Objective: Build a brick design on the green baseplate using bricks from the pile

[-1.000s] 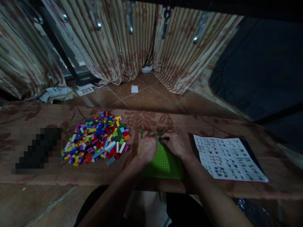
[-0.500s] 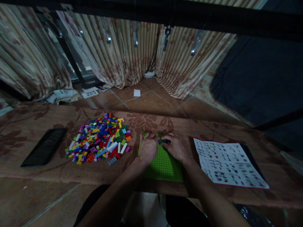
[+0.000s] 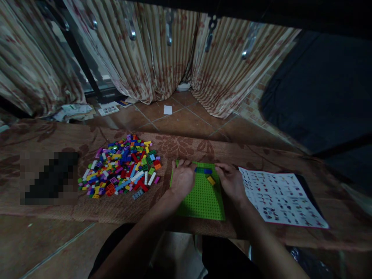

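A green studded baseplate lies in front of me. My left hand rests over its far left part, fingers curled at the far edge and fingertips close to the end of a dark bluish-green brick. In line with that brick is a blue brick. Nearer to me, a yellow brick sits at a slant on the plate. My right hand is at the plate's far right corner with its fingers drawn together; anything between them is hidden.
A large pile of loose coloured bricks lies to the left on the brown patterned cloth. Farther left is a dark pixelated object. On the right lies a printed sheet with small pictures. Curtains hang beyond the table.
My right hand has moved right, off the bricks to the plate's corner. The blue and yellow bricks now show uncovered. My left hand has stayed nearly in place. The view has tilted slightly down.
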A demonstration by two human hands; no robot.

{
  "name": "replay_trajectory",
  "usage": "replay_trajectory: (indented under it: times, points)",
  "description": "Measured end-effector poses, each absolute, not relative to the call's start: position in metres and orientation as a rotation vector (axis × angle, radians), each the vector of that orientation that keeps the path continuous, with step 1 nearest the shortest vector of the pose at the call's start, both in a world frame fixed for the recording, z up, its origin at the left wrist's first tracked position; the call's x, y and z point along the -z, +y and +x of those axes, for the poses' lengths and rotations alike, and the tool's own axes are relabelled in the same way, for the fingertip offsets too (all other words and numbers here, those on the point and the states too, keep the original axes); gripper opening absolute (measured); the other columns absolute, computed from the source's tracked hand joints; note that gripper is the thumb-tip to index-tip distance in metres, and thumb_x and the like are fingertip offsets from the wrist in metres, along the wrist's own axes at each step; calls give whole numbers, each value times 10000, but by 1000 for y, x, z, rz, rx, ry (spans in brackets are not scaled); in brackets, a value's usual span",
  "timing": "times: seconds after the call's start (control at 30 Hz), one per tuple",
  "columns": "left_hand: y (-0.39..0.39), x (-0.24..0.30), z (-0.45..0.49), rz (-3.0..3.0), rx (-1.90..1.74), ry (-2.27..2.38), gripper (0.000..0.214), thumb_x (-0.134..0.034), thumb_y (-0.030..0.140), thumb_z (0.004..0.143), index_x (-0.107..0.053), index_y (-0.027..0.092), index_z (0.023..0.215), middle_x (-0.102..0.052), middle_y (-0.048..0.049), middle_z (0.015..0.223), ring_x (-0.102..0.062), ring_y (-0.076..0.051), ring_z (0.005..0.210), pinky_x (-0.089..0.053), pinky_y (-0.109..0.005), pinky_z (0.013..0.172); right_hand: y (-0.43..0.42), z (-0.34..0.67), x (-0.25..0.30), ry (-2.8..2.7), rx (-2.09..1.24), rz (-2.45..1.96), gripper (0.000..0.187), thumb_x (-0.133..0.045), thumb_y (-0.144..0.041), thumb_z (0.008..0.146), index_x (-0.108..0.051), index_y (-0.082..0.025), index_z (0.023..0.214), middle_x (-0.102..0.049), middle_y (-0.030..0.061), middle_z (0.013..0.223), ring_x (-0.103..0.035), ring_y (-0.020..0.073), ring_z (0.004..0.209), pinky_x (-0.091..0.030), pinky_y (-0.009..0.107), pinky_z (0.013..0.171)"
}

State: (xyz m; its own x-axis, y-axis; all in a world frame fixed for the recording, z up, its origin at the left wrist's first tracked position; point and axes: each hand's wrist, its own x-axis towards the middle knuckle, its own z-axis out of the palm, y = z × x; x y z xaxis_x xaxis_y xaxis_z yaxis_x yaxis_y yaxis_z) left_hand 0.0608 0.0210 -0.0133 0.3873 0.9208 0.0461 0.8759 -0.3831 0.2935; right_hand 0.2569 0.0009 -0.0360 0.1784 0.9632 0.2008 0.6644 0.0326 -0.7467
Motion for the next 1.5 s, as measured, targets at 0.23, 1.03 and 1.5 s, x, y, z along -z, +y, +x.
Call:
replay_trajectory:
  times: [0.23,1.03,1.5]
  points:
    - [18,16,64,2411,-418,1585,279,-502,216,892,-632,222,1139,-650,-75,1112,-513,-263,1083,-313,-509,1044,-30,242,29,-1728,-399,-1993,286,-567,-477,851,-711,-236,903,-725,49,892,-650,212,787,-452,316,716]
    - [22,8,12,1956,-640,1819,370,-539,274,879,-584,101,1203,-644,-156,1152,-572,-275,1135,-437,-402,996,-52,242,26,-1470,-388,-2414,498,-487,-565,882,-611,-171,1159,-715,94,968,-677,247,848,-453,318,694]
    - [-7,26,-3,1598,-865,1596,439,-519,455,878,-593,169,1203,-670,-144,1206,-568,-273,1225,-445,-380,1006,-62,209,16,-1698,-500,-2387,483,-440,-443,936,-600,-83,1216,-712,196,1069,-683,292,1009,-484,352,848]
